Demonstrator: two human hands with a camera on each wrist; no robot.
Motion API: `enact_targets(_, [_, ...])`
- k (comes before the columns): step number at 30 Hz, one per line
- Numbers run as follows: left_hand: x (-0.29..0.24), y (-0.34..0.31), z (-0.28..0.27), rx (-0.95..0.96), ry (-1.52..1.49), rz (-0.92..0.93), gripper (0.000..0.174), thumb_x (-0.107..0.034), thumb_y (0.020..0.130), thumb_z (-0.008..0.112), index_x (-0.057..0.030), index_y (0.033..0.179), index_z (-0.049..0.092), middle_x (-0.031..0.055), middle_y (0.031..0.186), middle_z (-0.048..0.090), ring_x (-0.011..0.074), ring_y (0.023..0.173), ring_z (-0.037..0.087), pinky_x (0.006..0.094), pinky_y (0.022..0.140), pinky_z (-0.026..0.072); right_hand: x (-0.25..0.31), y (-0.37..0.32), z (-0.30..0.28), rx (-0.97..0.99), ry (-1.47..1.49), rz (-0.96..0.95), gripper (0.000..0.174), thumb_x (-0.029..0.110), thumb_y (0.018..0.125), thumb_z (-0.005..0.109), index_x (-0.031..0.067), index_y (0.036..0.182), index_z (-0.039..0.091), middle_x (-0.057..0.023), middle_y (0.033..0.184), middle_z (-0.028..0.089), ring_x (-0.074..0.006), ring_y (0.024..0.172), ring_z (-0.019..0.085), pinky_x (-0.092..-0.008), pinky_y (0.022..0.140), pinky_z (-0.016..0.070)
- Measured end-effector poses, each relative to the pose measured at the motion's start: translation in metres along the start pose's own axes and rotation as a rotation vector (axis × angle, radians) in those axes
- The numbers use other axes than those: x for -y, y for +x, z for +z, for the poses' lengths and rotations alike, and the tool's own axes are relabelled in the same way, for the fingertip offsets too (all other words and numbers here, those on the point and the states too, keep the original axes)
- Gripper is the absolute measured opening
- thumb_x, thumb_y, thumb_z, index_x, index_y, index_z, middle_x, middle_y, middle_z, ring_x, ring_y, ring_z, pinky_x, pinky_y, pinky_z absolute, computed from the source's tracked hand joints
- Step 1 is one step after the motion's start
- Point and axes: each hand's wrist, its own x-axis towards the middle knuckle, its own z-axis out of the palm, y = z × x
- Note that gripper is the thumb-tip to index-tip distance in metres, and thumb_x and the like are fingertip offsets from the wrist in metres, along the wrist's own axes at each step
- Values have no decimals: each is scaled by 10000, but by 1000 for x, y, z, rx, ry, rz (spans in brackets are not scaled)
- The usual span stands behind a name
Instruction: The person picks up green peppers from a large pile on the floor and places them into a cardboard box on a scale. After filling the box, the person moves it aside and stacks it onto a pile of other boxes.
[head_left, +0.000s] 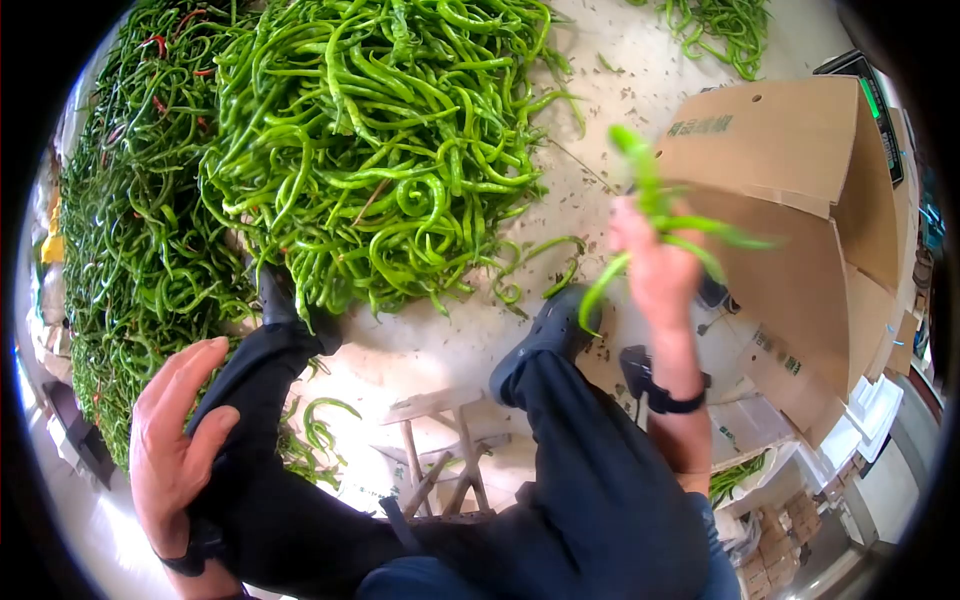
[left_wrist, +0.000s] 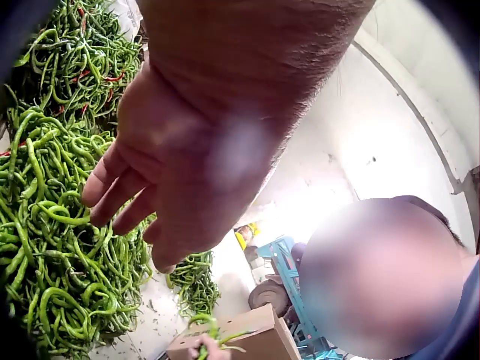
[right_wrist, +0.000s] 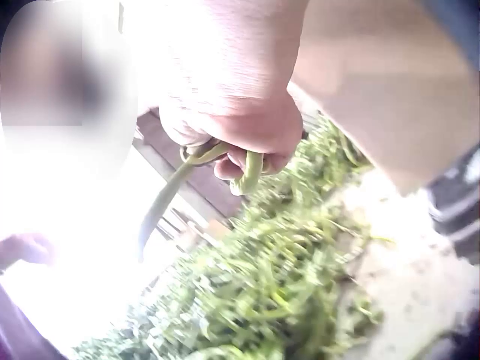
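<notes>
Pale floor (head_left: 450, 345), one stool (head_left: 430, 404), two hands (head_left: 170, 435) (head_left: 662, 270), one gripping several peppers (head_left: 648, 180).

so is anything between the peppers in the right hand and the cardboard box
Nothing visible stands between them. In the head view, the green peppers in the right hand partly overlap the cardboard box, though their height against its edge is hard to judge.

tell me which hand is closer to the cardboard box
Right. The right hand, gripping green peppers, is up by the near side of the cardboard box. The left hand is open beside the left leg, across the body from it.
</notes>
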Motion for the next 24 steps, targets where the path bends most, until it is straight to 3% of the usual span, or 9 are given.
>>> enact_targets(2, [-3,-2,-5,-6,36,46,528,-63,786,708,42,1295,613,244,1256,649,421,1149,631,434,1005,483,73,-8,-21,-37,-66,-223,203,50,910,675,-27,1096,648,-40,782,628,-103,622,568,-253,539,460])
enact_targets(5, [-9,-8,-12,-33,49,60,531,-74,796,709,35,1308,615,243,1270,647,425,1165,627,431,1023,477,177,-20,-53,-305,-85,-582,213,178,960,589,-28,1014,589,-64,727,576,-145,580,531,-254,510,438])
enact_targets(6, [-10,-12,-14,-46,39,62,532,-76,795,711,35,1307,617,241,1273,648,421,1170,627,431,1025,476,210,-19,-67,-412,-469,-781,311,265,1044,490,35,853,573,-31,649,536,-123,519,489,-240,465,414])
enact_targets(7, [-11,-14,-14,-64,28,69,533,-79,794,712,35,1307,620,239,1277,648,418,1175,628,431,1028,475,226,-18,-87,-501,-640,-852,272,244,1036,504,28,887,579,-43,698,549,-134,568,504,-251,509,421])
enact_targets(10, [-15,-22,-16,-58,39,76,541,-93,782,718,37,1299,623,236,1282,648,413,1177,628,436,1028,476,245,8,-168,-532,-1101,-725,179,180,1010,544,9,990,596,-77,848,587,-170,712,548,-283,640,442])
enact_targets(14, [-11,-28,-12,-26,63,79,551,-121,777,717,36,1297,623,237,1284,646,420,1172,626,438,1027,476,226,39,-248,-67,-1794,-346,189,94,976,599,-16,1128,618,-122,1047,637,-216,905,607,-325,815,470])
enact_targets(18, [-8,-28,-10,-36,76,31,552,-158,797,718,32,1305,624,245,1282,644,422,1181,624,435,1033,469,228,-15,-188,-9,-1467,-495,328,9,942,654,-41,1266,641,-168,1247,688,-263,1098,666,-368,991,498])
enact_targets(19, [-9,-28,-9,-39,77,23,554,-170,801,719,31,1308,624,246,1281,644,422,1183,623,435,1034,467,219,-33,-162,-60,-1260,-516,319,-13,938,649,-33,1257,653,-161,1212,706,-258,1068,681,-358,974,508])
enact_targets(24, [-5,-28,-1,-15,67,34,557,-202,807,719,44,1298,625,254,1269,645,427,1174,627,437,1031,469,75,-51,-50,411,-984,-548,186,-73,834,696,4,1003,714,-145,959,725,-311,825,708,-378,727,566])
